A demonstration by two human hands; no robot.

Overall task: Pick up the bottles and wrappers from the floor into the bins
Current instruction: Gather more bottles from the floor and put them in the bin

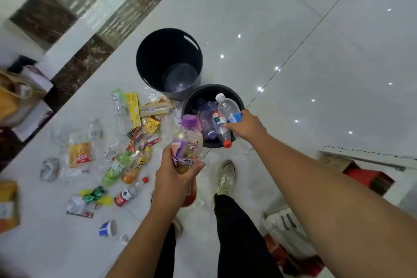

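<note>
Head view, looking down past the person's legs at a glossy white tiled floor with two dark bins. The near bin already has several clear and purple-tinted bottles in it, so the sorting is under way. The far bin, touching it on the side away from the person, looks empty apart from a pale sheen at its bottom, so I judge that no wrappers have gone in yet.

Plenty is left. Litter lies spread on the floor beside both bins toward the dark marble border: a green bottle, an orange bottle, a red-label bottle, other clear bottles, yellow wrappers, an orange-and-white packet and small scraps nearer the person. By my estimate, less than half the job is done.

The right hand reaches forward over the near bin's rim, arm nearly straight, fingers closed around a clear bottle with a blue label, which tilts over the bin's mouth with its white cap pointing away. A red-capped bottle leans against the rim right under this hand; I cannot tell whether the hand grips it too.

The left hand is held nearer the body, elbow bent, fingers wrapped round the lower part of a purple-capped bottle, upright and just short of the near bin.
</note>
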